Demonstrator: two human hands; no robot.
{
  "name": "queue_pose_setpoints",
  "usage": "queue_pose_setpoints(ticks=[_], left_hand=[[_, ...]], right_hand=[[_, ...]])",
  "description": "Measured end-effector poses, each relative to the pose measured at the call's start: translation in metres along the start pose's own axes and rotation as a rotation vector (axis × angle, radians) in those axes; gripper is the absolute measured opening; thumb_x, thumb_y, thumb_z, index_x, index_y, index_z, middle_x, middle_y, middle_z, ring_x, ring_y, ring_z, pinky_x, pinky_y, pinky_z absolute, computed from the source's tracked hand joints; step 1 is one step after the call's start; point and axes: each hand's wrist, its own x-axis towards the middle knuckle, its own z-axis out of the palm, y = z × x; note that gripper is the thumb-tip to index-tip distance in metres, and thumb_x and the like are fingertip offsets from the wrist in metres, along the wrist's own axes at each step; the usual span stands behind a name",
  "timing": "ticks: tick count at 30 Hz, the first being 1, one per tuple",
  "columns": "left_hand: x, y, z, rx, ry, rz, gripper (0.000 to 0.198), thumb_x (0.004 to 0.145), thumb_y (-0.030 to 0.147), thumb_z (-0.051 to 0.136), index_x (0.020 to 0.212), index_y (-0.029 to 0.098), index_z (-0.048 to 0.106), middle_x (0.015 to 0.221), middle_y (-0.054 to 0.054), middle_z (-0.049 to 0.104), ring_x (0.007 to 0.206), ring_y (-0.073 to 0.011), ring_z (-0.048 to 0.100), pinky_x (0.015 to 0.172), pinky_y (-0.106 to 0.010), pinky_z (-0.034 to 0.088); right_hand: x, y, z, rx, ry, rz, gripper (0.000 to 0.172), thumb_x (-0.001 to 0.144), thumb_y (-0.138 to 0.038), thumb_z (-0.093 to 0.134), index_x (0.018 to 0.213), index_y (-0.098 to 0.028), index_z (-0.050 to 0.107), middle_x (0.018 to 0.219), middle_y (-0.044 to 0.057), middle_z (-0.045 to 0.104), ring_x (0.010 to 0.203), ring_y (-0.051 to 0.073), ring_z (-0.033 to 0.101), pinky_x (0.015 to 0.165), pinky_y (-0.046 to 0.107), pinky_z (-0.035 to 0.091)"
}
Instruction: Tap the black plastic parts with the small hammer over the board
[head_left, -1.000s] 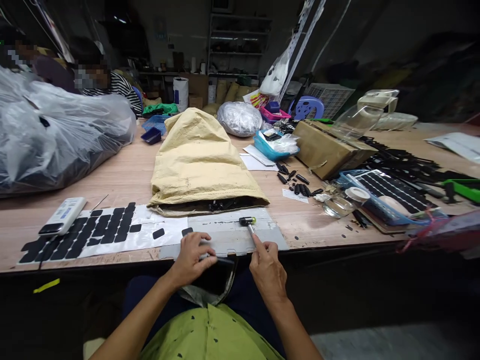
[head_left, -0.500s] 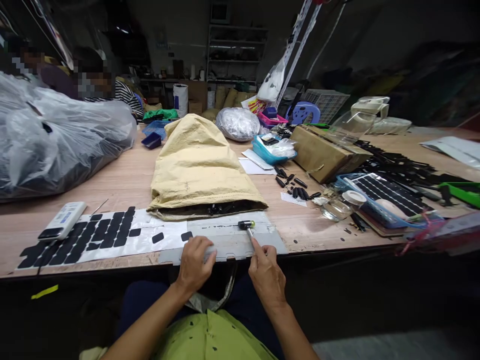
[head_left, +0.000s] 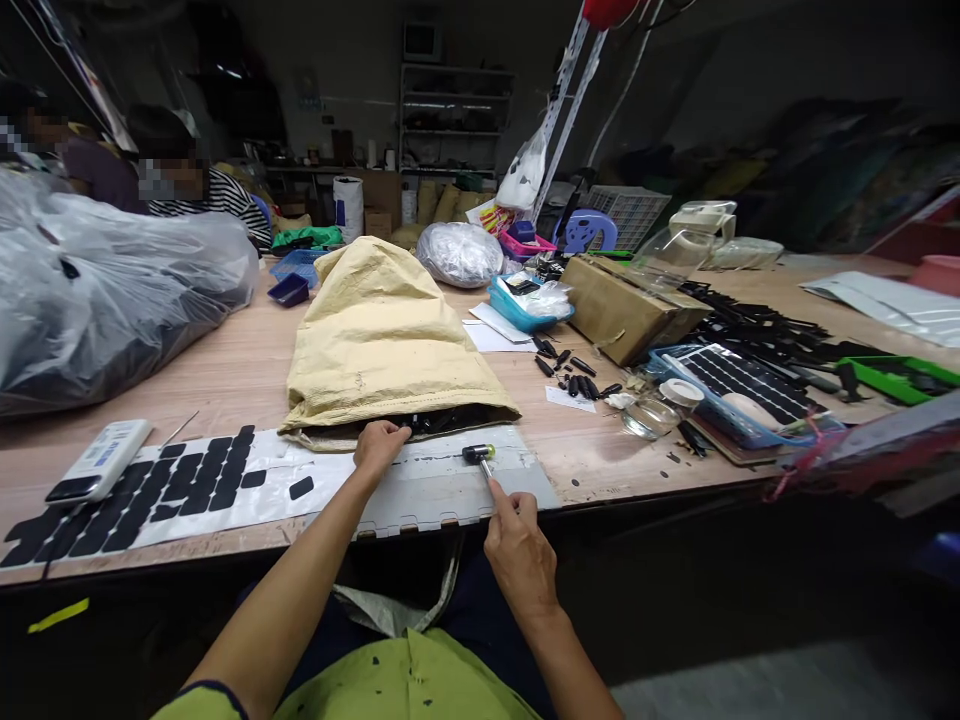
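My left hand (head_left: pixel 381 443) reaches forward to the mouth of a yellow woven sack (head_left: pixel 386 335), its fingers curled at the black parts (head_left: pixel 442 420) spilling from the opening; what they hold is hidden. My right hand (head_left: pixel 514 545) grips the handle of a small hammer (head_left: pixel 480 457) whose black and yellow head rests on a grey board (head_left: pixel 450 485) at the table's near edge. To the left lies a white backing sheet with several black adhesive pads (head_left: pixel 172 483).
A white remote (head_left: pixel 97 460) lies at the left. A big clear plastic bag (head_left: pixel 112 290) fills the far left, with people seated behind it. A cardboard box (head_left: pixel 622 305), blue trays, a solar panel (head_left: pixel 739 385) and loose black parts crowd the right.
My left hand has left the near edge of the grey board and moved forward to the sack's mouth. The small black piece under it is gone from the board. The right hand stays on the hammer.
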Motion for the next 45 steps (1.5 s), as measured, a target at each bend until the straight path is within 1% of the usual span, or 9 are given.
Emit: queue_pose_setpoints(ticks=[3, 8, 13, 19, 25, 31, 37, 42, 45], left_hand=[[-0.016, -0.022, -0.006, 0.032, -0.036, 0.107, 0.016, 0.075, 0.036, 0.064, 0.077, 0.021, 0.07, 0.08, -0.003, 0.071, 0.078, -0.0227, 0.065, 0.066, -0.03, 0.043], [-0.037, -0.066, -0.003, 0.073, 0.008, 0.473, 0.014, 0.071, 0.022, 0.066, 0.084, 0.019, 0.07, 0.085, -0.003, 0.065, 0.081, -0.0187, 0.061, 0.074, -0.029, 0.046], [-0.038, -0.084, 0.01, 0.072, 0.106, 0.657, 0.019, 0.073, 0.016, 0.066, 0.091, 0.019, 0.07, 0.085, -0.003, 0.063, 0.084, -0.0197, 0.058, 0.08, -0.033, 0.046], [-0.035, -0.085, 0.01, 0.059, 0.063, 0.654, 0.016, 0.076, 0.022, 0.071, 0.091, 0.019, 0.072, 0.085, -0.004, 0.063, 0.085, -0.02, 0.057, 0.079, -0.034, 0.046], [-0.034, -0.085, 0.009, 0.063, 0.023, 0.637, 0.016, 0.076, 0.022, 0.073, 0.092, 0.021, 0.074, 0.083, -0.003, 0.063, 0.087, -0.0201, 0.057, 0.08, -0.033, 0.044], [-0.034, -0.087, 0.01, 0.061, 0.029, 0.644, 0.019, 0.078, 0.025, 0.073, 0.097, 0.022, 0.076, 0.087, -0.003, 0.063, 0.087, -0.0199, 0.056, 0.079, -0.033, 0.044], [-0.032, -0.089, 0.012, 0.082, 0.036, 0.659, 0.021, 0.081, 0.025, 0.072, 0.101, 0.024, 0.076, 0.086, -0.003, 0.062, 0.086, -0.0192, 0.055, 0.079, -0.033, 0.044], [-0.032, -0.089, 0.013, 0.103, 0.042, 0.646, 0.017, 0.081, 0.025, 0.071, 0.097, 0.025, 0.077, 0.083, -0.002, 0.061, 0.083, -0.0187, 0.053, 0.078, -0.033, 0.043], [-0.033, -0.088, 0.013, 0.09, 0.042, 0.634, 0.019, 0.081, 0.025, 0.072, 0.099, 0.025, 0.077, 0.085, -0.002, 0.062, 0.085, -0.0188, 0.054, 0.079, -0.033, 0.044]], right_hand=[[0.001, 0.0, -0.001, 0.011, -0.013, 0.005, 0.042, 0.093, -0.014, 0.043, 0.13, -0.022, 0.062, 0.095, 0.004, 0.055, 0.064, 0.009, 0.056, 0.051, 0.019, 0.039], [0.001, -0.001, -0.005, 0.057, -0.046, 0.053, 0.042, 0.094, -0.016, 0.043, 0.131, -0.024, 0.062, 0.098, 0.004, 0.056, 0.066, 0.009, 0.056, 0.056, 0.019, 0.042], [0.001, 0.001, -0.005, 0.134, -0.081, 0.119, 0.043, 0.092, -0.018, 0.046, 0.13, -0.027, 0.063, 0.101, 0.004, 0.055, 0.064, 0.009, 0.054, 0.056, 0.021, 0.041], [0.005, 0.017, 0.001, 0.431, -0.011, 0.088, 0.042, 0.088, -0.027, 0.052, 0.125, -0.015, 0.066, 0.095, 0.009, 0.059, 0.083, 0.019, 0.062, 0.079, 0.031, 0.054], [-0.008, -0.008, -0.011, 0.7, -0.094, -0.02, 0.043, 0.094, -0.032, 0.048, 0.132, -0.016, 0.06, 0.124, 0.012, 0.066, 0.114, 0.021, 0.062, 0.099, 0.035, 0.051], [-0.019, -0.036, -0.014, 0.768, -0.243, -0.218, 0.043, 0.096, -0.025, 0.046, 0.138, -0.018, 0.055, 0.125, 0.01, 0.066, 0.115, 0.018, 0.062, 0.1, 0.033, 0.051], [-0.018, -0.043, -0.011, 0.759, -0.193, -0.342, 0.046, 0.098, -0.018, 0.043, 0.143, -0.021, 0.049, 0.116, 0.009, 0.066, 0.105, 0.016, 0.063, 0.095, 0.029, 0.052], [-0.018, -0.045, -0.008, 0.706, -0.233, -0.373, 0.044, 0.098, -0.017, 0.042, 0.141, -0.02, 0.052, 0.097, 0.006, 0.066, 0.086, 0.015, 0.064, 0.08, 0.025, 0.054], [-0.015, -0.044, -0.013, 0.71, -0.199, -0.33, 0.043, 0.098, -0.018, 0.043, 0.14, -0.02, 0.053, 0.1, 0.007, 0.066, 0.09, 0.015, 0.064, 0.082, 0.025, 0.053]])
